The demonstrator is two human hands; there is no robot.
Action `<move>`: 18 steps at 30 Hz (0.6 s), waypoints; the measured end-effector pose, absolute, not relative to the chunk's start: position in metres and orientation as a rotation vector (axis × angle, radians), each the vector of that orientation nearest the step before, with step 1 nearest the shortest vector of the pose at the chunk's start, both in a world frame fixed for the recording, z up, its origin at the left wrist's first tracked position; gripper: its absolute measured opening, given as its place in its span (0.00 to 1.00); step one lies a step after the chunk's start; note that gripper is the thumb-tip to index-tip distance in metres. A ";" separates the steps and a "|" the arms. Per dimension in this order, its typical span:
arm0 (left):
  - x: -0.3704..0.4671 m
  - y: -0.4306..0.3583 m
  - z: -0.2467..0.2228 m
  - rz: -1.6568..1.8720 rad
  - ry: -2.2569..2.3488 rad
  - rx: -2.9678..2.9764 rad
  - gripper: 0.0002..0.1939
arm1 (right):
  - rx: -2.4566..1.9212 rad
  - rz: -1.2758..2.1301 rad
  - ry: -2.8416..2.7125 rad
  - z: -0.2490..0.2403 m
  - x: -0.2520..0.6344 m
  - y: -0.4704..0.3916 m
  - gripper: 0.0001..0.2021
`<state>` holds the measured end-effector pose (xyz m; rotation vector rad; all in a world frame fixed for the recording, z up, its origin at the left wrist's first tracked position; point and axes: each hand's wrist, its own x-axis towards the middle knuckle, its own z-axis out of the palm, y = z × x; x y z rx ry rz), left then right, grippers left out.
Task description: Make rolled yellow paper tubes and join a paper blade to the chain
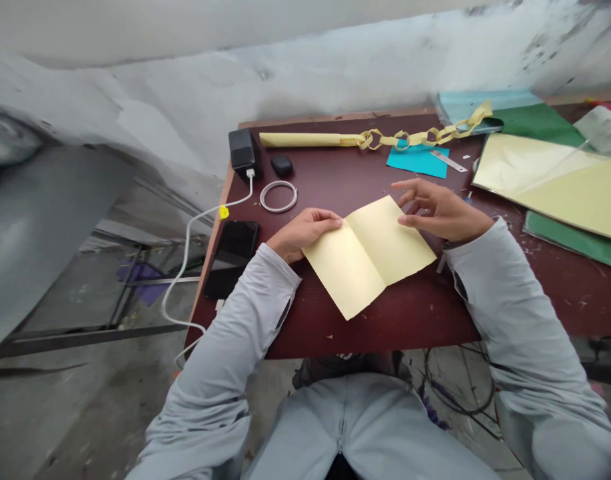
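A pale yellow sheet [368, 257] with a crease down its middle lies partly open above the dark red table [305, 333]. My left hand [308, 232] pinches its upper left edge, thumb on top. At the sheet's upper right, my right hand [432, 208] has its fingers spread, with the thumb over the paper's edge; it does not grip it. Farther back, a chain of yellow paper loops [428, 137] stretches rightward from a rolled yellow paper [305, 140].
Blue paper [415, 162] and a metal blade [449, 161] lie behind my right hand. Packed yellow sheets [555, 180] are at right. A black power bank [242, 150], small black case [281, 165], coiled cable [278, 197] and black phone [232, 257] are at left.
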<state>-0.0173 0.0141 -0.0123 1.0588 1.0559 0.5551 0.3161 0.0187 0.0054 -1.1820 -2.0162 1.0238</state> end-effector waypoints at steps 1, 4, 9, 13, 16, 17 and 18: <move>-0.017 0.014 -0.012 0.539 1.062 1.092 0.15 | -1.218 0.884 -2.077 0.010 0.318 0.017 0.34; -0.018 0.016 -0.009 0.480 1.054 1.188 0.16 | -1.176 0.549 -2.136 0.025 0.314 0.009 0.24; -0.019 0.020 -0.002 0.358 0.973 1.353 0.16 | -0.883 0.328 -2.396 0.024 0.275 0.003 0.20; -0.019 0.024 0.000 0.303 0.895 1.498 0.15 | -0.901 0.457 -2.393 0.004 0.249 0.006 0.16; -0.016 0.027 0.001 0.355 0.852 1.628 0.15 | -0.980 0.744 -2.303 -0.005 0.244 0.008 0.13; -0.016 0.028 0.002 0.393 0.847 1.669 0.15 | -1.022 0.825 -2.261 -0.007 0.245 0.008 0.14; -0.015 0.030 0.002 0.438 0.843 1.706 0.15 | -1.059 0.882 -2.221 -0.009 0.246 0.009 0.14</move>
